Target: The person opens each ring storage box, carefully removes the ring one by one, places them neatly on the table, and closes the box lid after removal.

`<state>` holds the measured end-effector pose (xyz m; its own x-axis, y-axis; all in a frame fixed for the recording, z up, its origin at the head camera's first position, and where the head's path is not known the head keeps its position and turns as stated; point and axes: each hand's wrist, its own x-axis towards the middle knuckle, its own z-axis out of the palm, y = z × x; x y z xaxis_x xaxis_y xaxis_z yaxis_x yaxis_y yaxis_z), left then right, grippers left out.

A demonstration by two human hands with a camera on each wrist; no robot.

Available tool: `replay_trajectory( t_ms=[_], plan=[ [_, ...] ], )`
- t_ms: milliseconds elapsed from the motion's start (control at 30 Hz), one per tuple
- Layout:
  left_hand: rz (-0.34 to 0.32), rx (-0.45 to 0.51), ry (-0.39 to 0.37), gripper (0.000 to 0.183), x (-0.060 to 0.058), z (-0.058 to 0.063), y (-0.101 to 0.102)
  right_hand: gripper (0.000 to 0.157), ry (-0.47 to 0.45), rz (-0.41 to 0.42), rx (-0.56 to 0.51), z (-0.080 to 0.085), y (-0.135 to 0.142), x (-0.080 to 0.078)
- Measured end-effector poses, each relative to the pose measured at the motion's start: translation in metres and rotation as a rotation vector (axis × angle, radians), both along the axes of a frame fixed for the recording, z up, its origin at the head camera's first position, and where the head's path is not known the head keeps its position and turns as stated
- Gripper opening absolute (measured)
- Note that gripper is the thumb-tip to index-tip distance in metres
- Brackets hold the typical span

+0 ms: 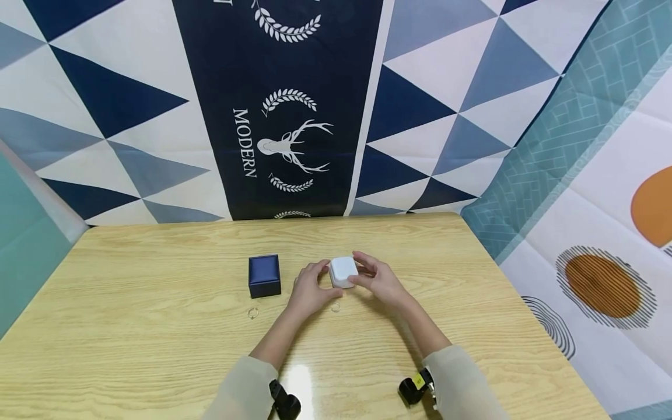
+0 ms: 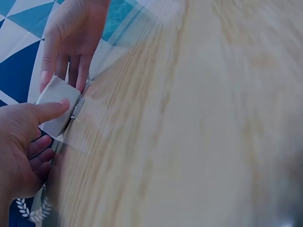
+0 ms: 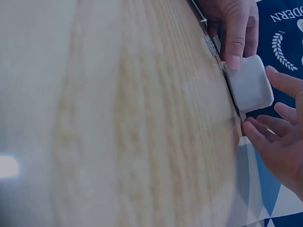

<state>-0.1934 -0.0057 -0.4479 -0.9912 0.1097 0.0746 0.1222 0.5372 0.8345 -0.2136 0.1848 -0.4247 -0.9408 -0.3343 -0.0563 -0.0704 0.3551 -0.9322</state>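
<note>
A small white box (image 1: pixel 343 267) with rounded corners and its lid down stands on the table between both hands. From its left side my left hand (image 1: pixel 308 293) grips it, the thumb along the near edge and the fingertips at the left side. On the opposite side my right hand (image 1: pixel 383 284) holds the box between thumb and fingers. Just in front of the box lies a thin ring (image 1: pixel 335 307); in the left wrist view this ring (image 2: pixel 78 109) shows a sparkling band. A second ring (image 1: pixel 253 313) lies farther left, before a dark blue box (image 1: pixel 265 276), also lid down.
The wooden table (image 1: pixel 157 350) reaches a far edge against a wall covering (image 1: pixel 294 70) with triangles and a deer print. To the right hangs a patterned cloth (image 1: pixel 567 233). Both sleeves carry a black wrist device (image 1: pixel 412 389).
</note>
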Motion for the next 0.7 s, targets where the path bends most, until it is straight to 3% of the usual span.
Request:
replay_trajectory(
  t_ms=[367, 700],
  plan=[
    [0.023, -0.031, 0.048, 0.060, -0.001, 0.015, -0.010, 0.041, 0.131, -0.224, 0.118, 0.009, 0.002, -0.010],
    [0.041, -0.143, 0.103, 0.046, 0.009, 0.051, -0.033, 0.038, 0.189, -0.291, 0.198, 0.020, 0.004, -0.012]
  ],
)
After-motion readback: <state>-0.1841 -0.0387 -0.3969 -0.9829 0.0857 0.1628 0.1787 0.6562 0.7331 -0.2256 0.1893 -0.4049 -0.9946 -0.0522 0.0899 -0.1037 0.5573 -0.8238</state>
